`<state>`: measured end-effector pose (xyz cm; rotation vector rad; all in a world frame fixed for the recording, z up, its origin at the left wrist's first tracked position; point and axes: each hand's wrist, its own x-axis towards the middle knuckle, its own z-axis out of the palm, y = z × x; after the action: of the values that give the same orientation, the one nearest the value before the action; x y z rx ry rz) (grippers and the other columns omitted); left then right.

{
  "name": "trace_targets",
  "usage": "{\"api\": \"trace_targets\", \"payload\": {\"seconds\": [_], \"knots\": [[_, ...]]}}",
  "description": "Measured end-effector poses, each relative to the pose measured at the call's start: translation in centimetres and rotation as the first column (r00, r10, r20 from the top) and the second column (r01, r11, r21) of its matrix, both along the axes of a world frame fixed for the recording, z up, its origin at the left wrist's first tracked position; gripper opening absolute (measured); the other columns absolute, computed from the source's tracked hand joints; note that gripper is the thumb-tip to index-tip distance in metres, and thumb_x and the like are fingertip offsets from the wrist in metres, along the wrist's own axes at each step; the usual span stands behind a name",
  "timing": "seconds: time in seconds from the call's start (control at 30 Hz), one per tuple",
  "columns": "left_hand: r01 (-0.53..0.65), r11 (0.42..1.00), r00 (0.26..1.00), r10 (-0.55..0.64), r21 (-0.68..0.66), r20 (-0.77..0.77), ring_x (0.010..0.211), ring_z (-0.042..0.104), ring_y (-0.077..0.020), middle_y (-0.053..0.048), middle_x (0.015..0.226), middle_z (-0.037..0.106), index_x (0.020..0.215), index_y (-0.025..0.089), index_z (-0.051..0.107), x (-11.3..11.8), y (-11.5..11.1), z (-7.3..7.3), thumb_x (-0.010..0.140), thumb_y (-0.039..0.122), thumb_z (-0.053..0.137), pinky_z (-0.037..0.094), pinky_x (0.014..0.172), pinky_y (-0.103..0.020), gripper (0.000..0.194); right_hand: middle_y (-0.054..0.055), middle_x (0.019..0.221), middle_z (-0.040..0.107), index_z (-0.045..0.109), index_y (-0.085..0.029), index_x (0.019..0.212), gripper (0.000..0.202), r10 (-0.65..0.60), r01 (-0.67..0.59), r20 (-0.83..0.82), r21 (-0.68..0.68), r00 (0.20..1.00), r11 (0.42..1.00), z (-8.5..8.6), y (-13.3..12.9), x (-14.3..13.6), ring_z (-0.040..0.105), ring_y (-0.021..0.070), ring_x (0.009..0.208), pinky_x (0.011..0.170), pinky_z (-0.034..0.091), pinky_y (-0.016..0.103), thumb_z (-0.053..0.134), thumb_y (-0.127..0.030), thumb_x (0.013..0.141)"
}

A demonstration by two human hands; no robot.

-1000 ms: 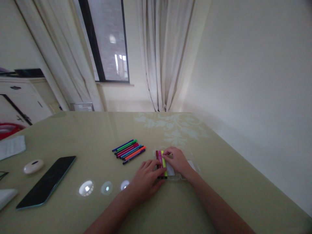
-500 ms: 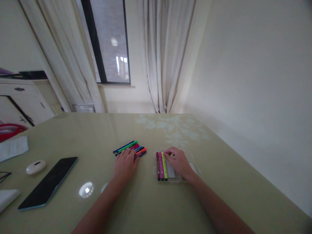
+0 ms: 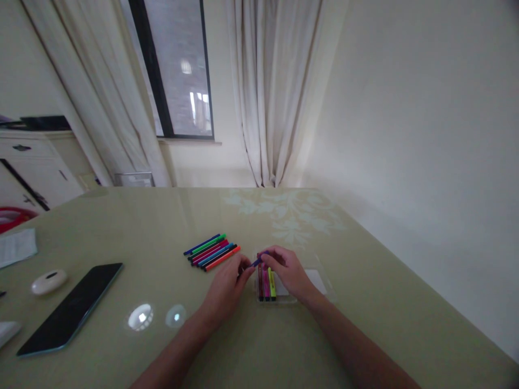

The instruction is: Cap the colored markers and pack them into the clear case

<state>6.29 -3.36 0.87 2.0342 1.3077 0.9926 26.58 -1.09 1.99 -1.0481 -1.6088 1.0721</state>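
Purple marker [image 3: 258, 262] is held between the two hands, above the left side of a clear case [image 3: 284, 301] on the desk [image 3: 121, 227]. It is tilted, its far end up toward the right. The left hand [image 3: 227, 282] pinches its lower end between thumb and fingers, while the right hand [image 3: 288, 271] grasps the upper end with its fingertips, partly covering it.

Under and just beside the fingers, three markers lie side by side in the case: a dark red marker [image 3: 260, 289], a pink marker [image 3: 266, 289] and a yellow marker [image 3: 272, 289], their near ends black. Pale sheets show through the clear plastic to their right, partly behind the right hand and wrist.

Beyond the left hand, a slanted row of loose markers [image 3: 213, 252] lies on the desk, with blue, green, red, light blue and orange among them. Farther left are a dark flat device [image 3: 71, 308], a rounded white object [image 3: 49, 282] and some paper [image 3: 18, 247].
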Motion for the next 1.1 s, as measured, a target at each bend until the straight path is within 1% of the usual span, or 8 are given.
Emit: {"api": "trace_targets", "payload": {"seconds": [0.17, 0.33, 0.47, 0.6, 0.77, 0.87, 0.97, 1.1], "knots": [[0.072, 0.997, 0.997, -0.072, -0.003, -0.019, 0.088, 0.063, -0.0206, -0.003, 0.098, 0.069, 0.106, 0.023, 0.06, 0.5, -0.9, 0.1, 0.101, 0.043, 0.053, 0.05, 0.077, -0.033, 0.022, 0.005, 0.084, 0.075, 0.076, -0.018, 0.095, 0.033, -0.094, 0.078, -0.164, -0.098, 0.982, 0.992, 0.4, 0.0, -0.2, 0.069, 0.0189, 0.075, 0.071, 0.054, 0.031, 0.072, -0.05, 0.085], [0.259, 0.954, 0.935, -0.208, 0.151, -0.288, 0.128, 0.055, -0.0298, -0.01, 0.14, 0.061, 0.138, 0.025, 0.052, 0.8, -1.7, -0.5, 0.092, 0.045, 0.069, 0.041, 0.109, -0.047, 0.053, 0.004, 0.079, 0.071, 0.075, -0.017, 0.111, 0.044, -0.294, 0.287, -0.209, -0.063, 0.933, 0.956, 0.6, 1.0, 1.4, 0.063, 0.0166, 0.069, 0.066, 0.051, 0.03, 0.069, -0.053, 0.086], [0.346, 0.926, 0.869, -0.256, 0.15, -0.424, 0.131, 0.053, -0.0308, -0.008, 0.145, 0.059, 0.137, 0.028, 0.054, 1.1, -2.3, -0.3, 0.088, 0.046, 0.074, 0.039, 0.111, -0.049, 0.056, 0.004, 0.077, 0.071, 0.068, -0.018, 0.114, 0.048, -0.396, 0.397, -0.227, -0.041, 0.89, 0.917, 0.6, 1.9, 2.8, 0.064, 0.0178, 0.069, 0.066, 0.051, 0.03, 0.07, -0.055, 0.085], [0.279, 0.944, 0.876, -0.176, 0.176, -0.448, 0.121, 0.059, -0.0314, -0.009, 0.132, 0.067, 0.12, 0.026, 0.062, 0.7, -1.8, -0.1, 0.083, 0.051, 0.078, 0.042, 0.105, -0.048, 0.048, 0.004, 0.076, 0.072, 0.068, -0.018, 0.106, 0.043, -0.353, 0.349, -0.171, -0.051, 0.92, 0.936, 0.1, 2.3, 3.2, 0.065, 0.0175, 0.067, 0.064, 0.05, 0.03, 0.071, -0.054, 0.083], [0.258, 0.942, 0.877, -0.135, 0.215, -0.462, 0.119, 0.058, -0.0307, -0.01, 0.131, 0.066, 0.129, 0.026, 0.058, 0.4, -1.4, -0.4, 0.083, 0.049, 0.077, 0.043, 0.103, -0.047, 0.055, 0.002, 0.072, 0.071, 0.07, -0.017, 0.105, 0.037, -0.234, 0.232, -0.028, -0.059, 0.972, 0.971, -1.1, 2.2, 2.6, 0.067, 0.0176, 0.065, 0.061, 0.051, 0.029, 0.069, -0.049, 0.084], [0.261, 0.941, 0.875, -0.136, 0.217, -0.464, 0.122, 0.056, -0.0309, -0.01, 0.134, 0.064, 0.137, 0.025, 0.055, 0.6, -1.5, -0.5, 0.086, 0.047, 0.076, 0.043, 0.104, -0.048, 0.059, 0.004, 0.079, 0.073, 0.071, -0.018, 0.106, 0.031, -0.162, 0.165, 0.062, -0.043, 0.985, 0.985, -1.7, 2.0, 2.0, 0.071, 0.0192, 0.073, 0.068, 0.056, 0.031, 0.068, -0.041, 0.086], [0.291, 0.931, 0.865, -0.157, 0.222, -0.477, 0.123, 0.056, -0.0303, -0.008, 0.137, 0.063, 0.142, 0.03, 0.053, 0.7, -1.5, -0.6, 0.088, 0.043, 0.074, 0.043, 0.105, -0.048, 0.059, 0.006, 0.091, 0.076, 0.072, -0.019, 0.112, 0.028, -0.151, 0.149, 0.158, 0.026, 0.976, 0.989, -2.0, 1.7, 1.5, 0.072, 0.0201, 0.082, 0.079, 0.058, 0.034, 0.067, -0.031, 0.088], [0.319, 0.92, 0.854, -0.176, 0.226, -0.489, 0.123, 0.056, -0.03, -0.008, 0.138, 0.061, 0.138, 0.034, 0.058, 0.8, -1.5, -0.8, 0.091, 0.04, 0.071, 0.045, 0.104, -0.048, 0.049, 0.008, 0.092, 0.075, 0.075, -0.018, 0.105, 0.021, -0.188, 0.145, 0.362, 0.142, 0.913, 0.979, -1.7, 1.3, 1.3, 0.07, 0.0206, 0.079, 0.078, 0.056, 0.034, 0.069, -0.021, 0.086]]}}
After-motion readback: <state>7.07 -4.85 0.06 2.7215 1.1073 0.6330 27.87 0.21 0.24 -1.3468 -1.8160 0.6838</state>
